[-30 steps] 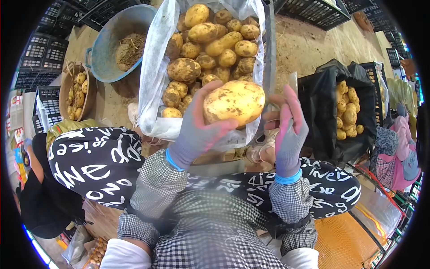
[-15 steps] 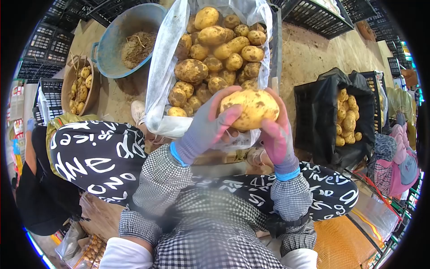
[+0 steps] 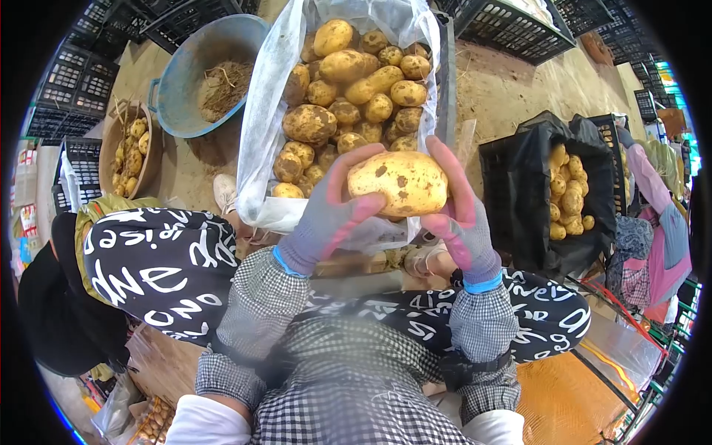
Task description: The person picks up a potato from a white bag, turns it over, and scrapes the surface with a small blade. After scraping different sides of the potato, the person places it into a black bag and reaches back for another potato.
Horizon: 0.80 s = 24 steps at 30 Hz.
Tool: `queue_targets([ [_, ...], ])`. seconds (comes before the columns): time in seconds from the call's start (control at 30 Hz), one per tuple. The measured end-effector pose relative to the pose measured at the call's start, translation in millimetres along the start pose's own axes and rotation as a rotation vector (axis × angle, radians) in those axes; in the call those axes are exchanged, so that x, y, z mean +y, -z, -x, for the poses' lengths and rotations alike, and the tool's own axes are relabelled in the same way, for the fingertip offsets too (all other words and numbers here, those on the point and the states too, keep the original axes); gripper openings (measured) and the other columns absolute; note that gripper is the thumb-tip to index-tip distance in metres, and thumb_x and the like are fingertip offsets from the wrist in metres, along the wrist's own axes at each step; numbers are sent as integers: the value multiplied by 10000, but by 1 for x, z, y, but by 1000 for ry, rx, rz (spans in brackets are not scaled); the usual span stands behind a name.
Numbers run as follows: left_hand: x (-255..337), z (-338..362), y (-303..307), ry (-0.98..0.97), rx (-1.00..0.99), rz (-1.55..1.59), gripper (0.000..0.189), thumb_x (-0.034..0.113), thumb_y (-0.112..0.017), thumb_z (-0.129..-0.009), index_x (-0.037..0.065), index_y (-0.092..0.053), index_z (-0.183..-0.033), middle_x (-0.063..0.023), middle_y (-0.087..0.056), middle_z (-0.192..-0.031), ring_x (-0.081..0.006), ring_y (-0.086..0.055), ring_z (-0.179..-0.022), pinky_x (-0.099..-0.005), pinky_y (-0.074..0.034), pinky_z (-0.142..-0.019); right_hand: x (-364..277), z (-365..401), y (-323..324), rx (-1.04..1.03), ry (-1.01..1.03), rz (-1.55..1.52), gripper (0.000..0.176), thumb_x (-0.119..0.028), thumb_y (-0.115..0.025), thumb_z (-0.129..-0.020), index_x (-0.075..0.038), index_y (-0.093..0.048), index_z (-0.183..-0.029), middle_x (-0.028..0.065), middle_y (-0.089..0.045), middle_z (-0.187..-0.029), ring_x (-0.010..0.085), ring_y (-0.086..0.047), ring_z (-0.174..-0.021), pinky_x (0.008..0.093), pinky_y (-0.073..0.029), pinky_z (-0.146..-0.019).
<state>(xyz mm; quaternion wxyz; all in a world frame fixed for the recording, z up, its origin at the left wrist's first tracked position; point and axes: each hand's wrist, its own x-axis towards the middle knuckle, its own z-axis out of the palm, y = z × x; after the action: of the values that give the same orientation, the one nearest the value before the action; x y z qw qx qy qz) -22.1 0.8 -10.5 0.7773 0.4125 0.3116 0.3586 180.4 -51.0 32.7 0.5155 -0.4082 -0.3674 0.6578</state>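
A large yellow potato (image 3: pixel 404 182) with brown soil patches is held up in front of me, above the near edge of a crate. Gripping its left end is my left hand (image 3: pixel 324 215), thumb on the near face, in a grey and pink glove. My right hand (image 3: pixel 466 222), gloved the same way, holds the right end, fingers behind it and thumb below. Behind the hands, many soil-marked potatoes (image 3: pixel 345 67) fill the crate, which has a white fabric liner (image 3: pixel 259 141). The hands hide part of the liner's near side.
A blue tub (image 3: pixel 178 96) with dry soil and a brown basin (image 3: pixel 152 159) of potatoes stand to the left. On the right is a crate lined with black plastic (image 3: pixel 512 200), holding potatoes. Black crates (image 3: pixel 512 30) stand behind. People sit on both sides.
The potato has been turned between my hands and shows a different face with dark patches. The person at the right has stretched an arm toward the crate beside the black-lined one.
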Motion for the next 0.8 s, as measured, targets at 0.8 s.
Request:
queue_targets([
  [0.8, -11, -22, -10, -199, -21, -360, 437, 302, -622, -964, 31, -581, -1304, -136, -587, -1292, -259, -522, -1263, -395, -371, -1104, 32, 12, 23, 344, -143, -183, 561, -208, -658, -928, 24, -453, -1396, 129, -585, -1261, 207, -567, -1176, 338, -476, -1004],
])
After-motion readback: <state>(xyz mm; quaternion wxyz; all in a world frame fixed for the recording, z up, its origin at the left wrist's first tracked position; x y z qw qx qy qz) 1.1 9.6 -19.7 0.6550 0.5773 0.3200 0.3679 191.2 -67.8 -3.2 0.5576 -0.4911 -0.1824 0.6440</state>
